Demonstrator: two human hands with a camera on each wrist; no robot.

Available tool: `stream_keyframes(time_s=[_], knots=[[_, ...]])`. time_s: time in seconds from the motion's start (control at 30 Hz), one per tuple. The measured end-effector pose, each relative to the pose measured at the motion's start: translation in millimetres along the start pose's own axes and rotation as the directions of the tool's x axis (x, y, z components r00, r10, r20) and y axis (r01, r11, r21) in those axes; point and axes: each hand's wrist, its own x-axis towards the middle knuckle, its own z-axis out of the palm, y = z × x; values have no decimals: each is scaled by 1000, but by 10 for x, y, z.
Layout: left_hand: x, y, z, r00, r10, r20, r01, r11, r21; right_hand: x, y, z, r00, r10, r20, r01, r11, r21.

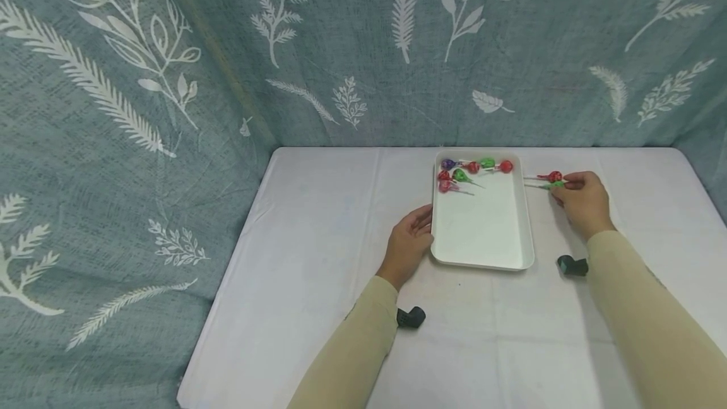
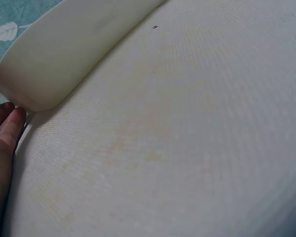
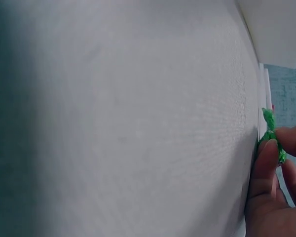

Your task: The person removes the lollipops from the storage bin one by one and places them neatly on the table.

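Note:
My right hand (image 1: 585, 204) pinches a green-wrapped lollipop (image 3: 269, 121) between thumb and fingers, low over the table to the right of the white tray. Its stick points left toward the tray. Right behind it lies a red lollipop (image 1: 551, 176), its stick also pointing left. My left hand (image 1: 406, 245) rests its fingers against the left side of the tray (image 1: 483, 264); in the left wrist view the fingertips (image 2: 17, 116) are at the wall's lower corner. Several lollipops lie in the tray's far part, among them a purple one (image 1: 448, 164) and a green one (image 1: 461, 175).
A white cloth (image 1: 318, 238) covers the table. Teal leaf-patterned curtains (image 1: 363, 49) hang behind it and on the left. Dark wrist cameras stick out beside the left sleeve (image 1: 354, 339) and the right sleeve (image 1: 630, 289).

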Motion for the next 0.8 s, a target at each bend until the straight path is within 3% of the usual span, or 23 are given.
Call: stream_keyframes(time_s=[0.8], knots=[[14, -21, -17, 1000, -7, 6, 7, 1000, 22, -31, 10, -11, 1000, -8, 18, 8, 1000, -7]])
